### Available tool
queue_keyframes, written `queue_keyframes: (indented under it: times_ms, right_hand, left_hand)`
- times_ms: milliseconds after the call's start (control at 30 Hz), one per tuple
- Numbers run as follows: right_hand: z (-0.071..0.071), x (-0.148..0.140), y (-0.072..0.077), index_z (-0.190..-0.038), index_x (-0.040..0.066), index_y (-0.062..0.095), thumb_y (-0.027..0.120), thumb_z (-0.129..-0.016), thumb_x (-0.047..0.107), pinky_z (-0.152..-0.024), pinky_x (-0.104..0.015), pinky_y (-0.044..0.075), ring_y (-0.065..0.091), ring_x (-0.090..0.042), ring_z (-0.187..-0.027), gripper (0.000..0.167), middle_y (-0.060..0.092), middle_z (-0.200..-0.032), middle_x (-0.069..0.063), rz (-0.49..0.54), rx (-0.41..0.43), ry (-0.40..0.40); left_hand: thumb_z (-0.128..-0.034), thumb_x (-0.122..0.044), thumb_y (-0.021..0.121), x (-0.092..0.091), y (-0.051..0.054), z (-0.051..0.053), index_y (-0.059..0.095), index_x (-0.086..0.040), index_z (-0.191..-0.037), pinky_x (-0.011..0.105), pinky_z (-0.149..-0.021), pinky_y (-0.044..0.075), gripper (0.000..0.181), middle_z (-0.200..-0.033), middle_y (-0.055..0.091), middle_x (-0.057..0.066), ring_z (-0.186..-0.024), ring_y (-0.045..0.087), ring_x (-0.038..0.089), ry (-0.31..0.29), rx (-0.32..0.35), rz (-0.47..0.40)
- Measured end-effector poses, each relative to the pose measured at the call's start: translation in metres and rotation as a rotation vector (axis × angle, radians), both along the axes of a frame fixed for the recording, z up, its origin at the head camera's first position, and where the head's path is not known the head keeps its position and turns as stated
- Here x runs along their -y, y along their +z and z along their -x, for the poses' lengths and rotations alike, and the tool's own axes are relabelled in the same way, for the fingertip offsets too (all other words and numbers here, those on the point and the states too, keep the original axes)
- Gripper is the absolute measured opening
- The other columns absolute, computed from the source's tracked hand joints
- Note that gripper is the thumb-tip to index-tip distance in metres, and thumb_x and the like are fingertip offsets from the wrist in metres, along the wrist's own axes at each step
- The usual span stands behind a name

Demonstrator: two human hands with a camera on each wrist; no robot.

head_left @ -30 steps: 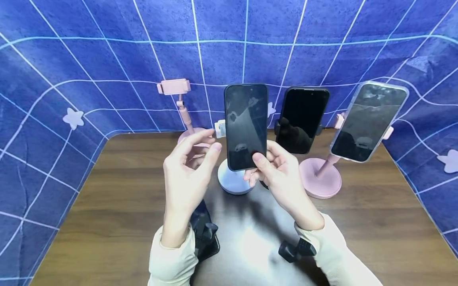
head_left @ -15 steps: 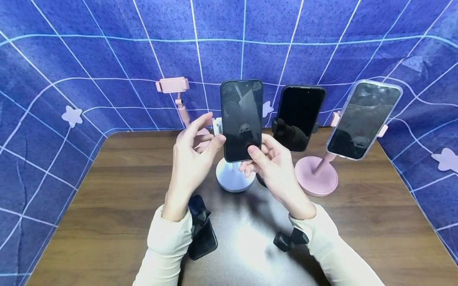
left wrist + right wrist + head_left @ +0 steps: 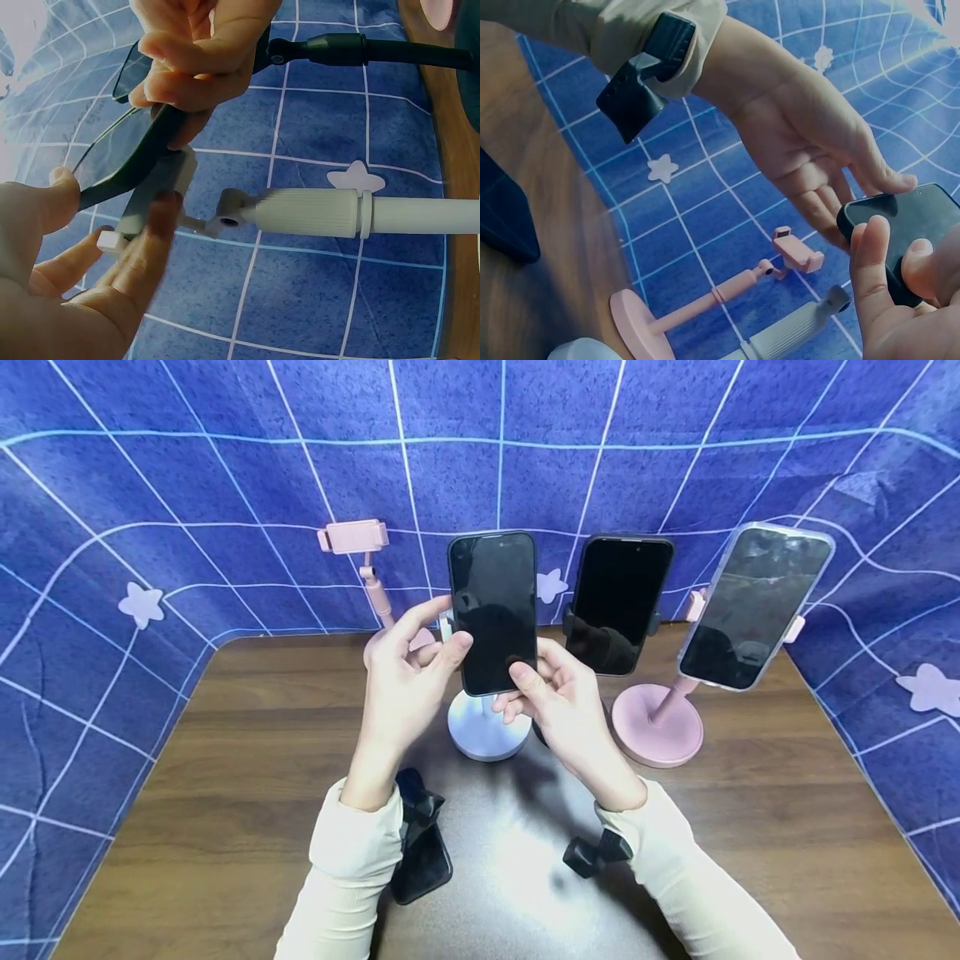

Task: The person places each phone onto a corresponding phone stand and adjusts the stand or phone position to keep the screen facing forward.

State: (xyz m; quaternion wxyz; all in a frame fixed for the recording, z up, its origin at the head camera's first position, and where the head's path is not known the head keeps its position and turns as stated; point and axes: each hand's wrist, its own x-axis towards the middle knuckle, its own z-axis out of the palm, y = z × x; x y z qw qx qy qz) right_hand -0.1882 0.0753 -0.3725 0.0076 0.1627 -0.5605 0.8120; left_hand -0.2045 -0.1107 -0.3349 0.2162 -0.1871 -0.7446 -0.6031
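Observation:
In the head view my right hand (image 3: 566, 710) holds a dark smartphone (image 3: 495, 610) by its lower right corner, thumb on the screen. The phone stands upright in front of the clamp of a white phone stand (image 3: 489, 735). At the phone's left edge, my left hand (image 3: 408, 668) has its thumb against the phone and its fingers bent round the clamp. In the left wrist view, left-hand fingers lie along the white clamp (image 3: 161, 191) behind the phone (image 3: 139, 169). Whether the clamp grips the phone cannot be told.
To the right, a black phone (image 3: 621, 602) sits in a dark stand, and a clear-cased phone (image 3: 757, 606) in a pink stand (image 3: 658, 727). A pink stand (image 3: 354, 537) without a phone is back left. Another phone (image 3: 423, 868) lies on the wooden table (image 3: 247, 827).
My left hand has moved in toward the phone's left edge, and its thumb now reaches it. The phone in my right hand has shifted slightly left and up; the view has shifted a little too.

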Motion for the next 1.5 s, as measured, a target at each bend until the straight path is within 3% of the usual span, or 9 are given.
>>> queue_keyframes:
  times_ms: [133, 333, 633, 833, 1033, 1200, 1333, 1500]
  right_hand:
    - [0.003, 0.004, -0.001, -0.128, 0.000, 0.059, 0.056, -0.105, 0.006, -0.060, -0.028, 0.060, 0.073, -0.016, -0.067, 0.024, 0.077, -0.097, -0.003, 0.002, -0.007, -0.007]
    - [0.006, 0.007, -0.003, -0.129, -0.003, 0.058, 0.054, -0.105, 0.002, -0.060, -0.028, 0.060, 0.073, -0.016, -0.066, 0.025, 0.077, -0.096, -0.003, -0.015, -0.013, -0.031]
    - [0.010, 0.007, -0.006, -0.130, -0.006, 0.058, 0.056, -0.105, 0.003, -0.061, -0.029, 0.061, 0.074, -0.017, -0.067, 0.027, 0.077, -0.097, -0.005, -0.021, -0.017, -0.051]
    - [0.012, 0.007, -0.008, -0.129, -0.003, 0.059, 0.056, -0.105, 0.004, -0.063, -0.031, 0.062, 0.075, -0.019, -0.068, 0.026, 0.078, -0.100, -0.005, -0.042, -0.026, -0.061]
    - [0.011, 0.006, -0.009, -0.129, -0.004, 0.060, 0.059, -0.103, 0.003, -0.065, -0.034, 0.063, 0.076, -0.024, -0.071, 0.027, 0.078, -0.101, -0.006, -0.062, -0.026, -0.057]
    - [0.010, 0.006, -0.008, -0.126, -0.004, 0.062, 0.061, -0.102, 0.002, -0.065, -0.037, 0.063, 0.076, -0.021, -0.072, 0.025, 0.077, -0.102, -0.019, -0.111, -0.056, -0.078]
    - [0.007, 0.006, -0.006, -0.123, -0.001, 0.065, 0.066, -0.100, 0.005, -0.067, -0.040, 0.063, 0.076, -0.028, -0.073, 0.023, 0.075, -0.099, -0.025, -0.225, -0.093, -0.120]
    - [0.004, 0.000, 0.001, -0.120, 0.006, 0.070, 0.069, -0.100, 0.015, -0.068, -0.034, 0.062, 0.076, -0.024, -0.071, 0.022, 0.078, -0.096, -0.013, -0.451, -0.199, -0.204]
  left_hand:
    - [-0.0924, -0.014, 0.077, 0.000, 0.002, 0.000, 0.069, 0.003, -0.128, 0.020, -0.077, 0.059, 0.040, -0.124, 0.072, 0.018, -0.087, 0.076, 0.008, 0.048, 0.052, 0.003]
    - [-0.0915, -0.010, 0.078, 0.002, 0.002, 0.001, 0.069, 0.005, -0.126, 0.017, -0.075, 0.058, 0.038, -0.121, 0.074, 0.018, -0.078, 0.072, -0.003, 0.091, 0.090, 0.023]
    - [-0.0927, -0.014, 0.078, 0.000, 0.004, 0.004, 0.066, 0.000, -0.133, 0.035, -0.099, 0.056, 0.045, -0.130, 0.070, 0.019, -0.116, 0.071, 0.026, 0.080, 0.133, 0.017]
    - [-0.0915, -0.012, 0.079, -0.001, 0.005, 0.006, 0.067, 0.001, -0.131, 0.040, -0.096, 0.057, 0.043, -0.127, 0.070, 0.021, -0.106, 0.074, 0.032, 0.099, 0.137, 0.028]
    - [-0.0905, -0.008, 0.079, -0.002, 0.006, 0.007, 0.069, 0.002, -0.128, 0.025, -0.089, 0.059, 0.040, -0.123, 0.072, 0.021, -0.102, 0.075, 0.030, 0.089, 0.133, 0.000]
    - [-0.0914, -0.003, 0.076, -0.002, 0.008, 0.007, 0.068, 0.003, -0.125, 0.018, -0.087, 0.057, 0.035, -0.120, 0.073, 0.020, -0.101, 0.074, 0.028, 0.094, 0.145, 0.023]
    - [-0.0893, 0.002, 0.075, -0.003, 0.009, 0.008, 0.068, 0.003, -0.117, 0.014, -0.076, 0.053, 0.029, -0.106, 0.072, 0.017, -0.085, 0.070, 0.018, 0.166, 0.167, 0.067]
    - [-0.0880, 0.007, 0.074, -0.006, 0.008, 0.011, 0.068, 0.004, -0.112, 0.015, -0.064, 0.047, 0.025, -0.090, 0.067, 0.014, -0.068, 0.058, 0.005, 0.190, 0.155, 0.059]
